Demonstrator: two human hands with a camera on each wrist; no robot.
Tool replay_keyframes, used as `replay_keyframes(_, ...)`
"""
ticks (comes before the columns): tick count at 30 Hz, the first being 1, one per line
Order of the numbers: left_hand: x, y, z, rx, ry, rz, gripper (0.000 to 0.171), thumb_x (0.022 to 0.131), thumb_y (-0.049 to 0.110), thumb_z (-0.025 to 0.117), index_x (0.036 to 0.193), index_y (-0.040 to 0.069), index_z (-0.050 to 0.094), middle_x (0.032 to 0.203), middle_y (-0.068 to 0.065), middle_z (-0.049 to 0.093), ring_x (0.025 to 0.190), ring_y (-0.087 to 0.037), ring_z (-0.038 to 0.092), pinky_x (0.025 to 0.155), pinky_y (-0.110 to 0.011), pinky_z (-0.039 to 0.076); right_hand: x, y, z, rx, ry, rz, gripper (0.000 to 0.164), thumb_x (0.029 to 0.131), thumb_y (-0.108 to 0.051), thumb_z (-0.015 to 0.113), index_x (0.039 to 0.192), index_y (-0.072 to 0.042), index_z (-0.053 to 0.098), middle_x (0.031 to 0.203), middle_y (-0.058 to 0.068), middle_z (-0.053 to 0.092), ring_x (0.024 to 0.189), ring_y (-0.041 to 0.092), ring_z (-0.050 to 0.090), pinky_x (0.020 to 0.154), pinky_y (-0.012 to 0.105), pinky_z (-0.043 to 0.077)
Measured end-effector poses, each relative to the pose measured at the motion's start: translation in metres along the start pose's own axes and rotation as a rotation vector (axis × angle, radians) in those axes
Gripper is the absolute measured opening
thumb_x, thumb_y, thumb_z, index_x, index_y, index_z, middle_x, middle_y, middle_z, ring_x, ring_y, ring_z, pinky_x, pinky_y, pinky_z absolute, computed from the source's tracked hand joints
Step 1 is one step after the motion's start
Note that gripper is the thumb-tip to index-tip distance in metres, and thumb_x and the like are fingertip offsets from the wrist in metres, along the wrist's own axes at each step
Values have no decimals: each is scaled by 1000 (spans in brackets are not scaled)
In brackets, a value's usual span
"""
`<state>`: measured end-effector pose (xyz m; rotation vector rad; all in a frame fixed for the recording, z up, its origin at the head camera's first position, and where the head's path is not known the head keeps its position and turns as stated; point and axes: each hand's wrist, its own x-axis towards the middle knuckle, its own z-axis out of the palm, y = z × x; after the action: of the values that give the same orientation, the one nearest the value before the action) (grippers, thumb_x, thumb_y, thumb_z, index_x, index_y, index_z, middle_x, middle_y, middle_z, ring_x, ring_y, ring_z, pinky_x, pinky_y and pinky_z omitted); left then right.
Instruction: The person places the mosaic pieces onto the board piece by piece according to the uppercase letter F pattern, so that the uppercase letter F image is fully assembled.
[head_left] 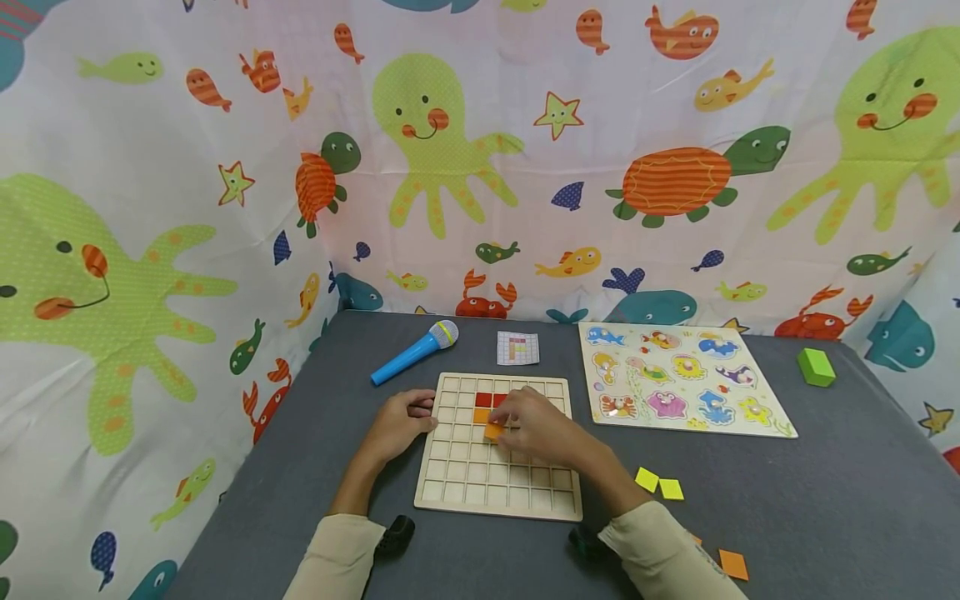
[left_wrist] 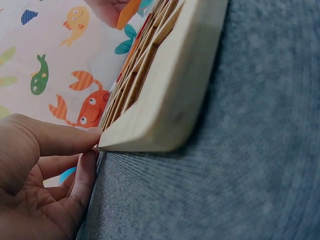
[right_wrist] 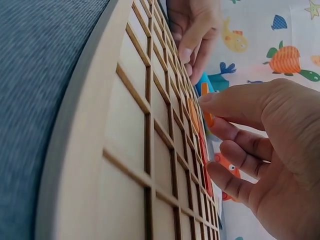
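Note:
A wooden grid board lies on the dark table, with red tiles and an orange tile set in its upper cells. My left hand holds the board's left edge; in the left wrist view the fingertips of that hand pinch the rim. Over the board, my right hand pinches another orange square tile. The right wrist view has this tile between thumb and finger of the right hand, tilted just off the grid. Part of the red row is hidden behind the right hand.
A blue toy microphone and a small pattern card lie behind the board. To the right are a sea-animal puzzle, a green block, two yellow tiles and loose orange tiles. A printed cloth stands behind.

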<state>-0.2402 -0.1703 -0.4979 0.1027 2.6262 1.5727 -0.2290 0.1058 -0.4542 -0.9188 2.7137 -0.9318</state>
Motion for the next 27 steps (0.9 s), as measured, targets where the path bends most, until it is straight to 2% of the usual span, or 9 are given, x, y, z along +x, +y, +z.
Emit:
replay_keyframes(5, 1, 0, 1, 7, 5, 1, 48, 95, 5, 76, 142, 4, 66, 127, -12, 67, 115, -26, 68, 98, -43, 57, 10, -2, 4, -31, 6, -10, 23, 91, -11, 79, 113, -5, 81, 106, 2, 74, 105, 22, 59, 93, 42, 51)
replay_keyframes(10, 0, 1, 1, 5, 7, -8, 49, 95, 6, 76, 143, 5, 66, 127, -11, 67, 115, -25, 68, 99, -44, 57, 16, -3, 7, -10, -6, 27, 21, 91, -10, 81, 111, -6, 82, 107, 2, 73, 104, 21, 57, 94, 42, 51)
replay_keyframes(19, 1, 1, 1, 5, 5, -8, 49, 95, 5, 76, 142, 4, 66, 126, -10, 67, 115, -24, 67, 99, -44, 57, 22, -4, 11, 11, -28, 29, 20, 91, -9, 82, 111, -5, 81, 107, 2, 73, 103, 21, 58, 95, 43, 51)
replay_keyframes(27, 2, 1, 1, 13, 7, -21, 50, 94, 7, 77, 143, 6, 66, 127, -9, 68, 115, -24, 68, 100, -44, 57, 23, -2, 13, -13, -46, 16, 21, 91, -9, 81, 112, -6, 80, 111, 3, 73, 105, 20, 58, 96, 43, 51)
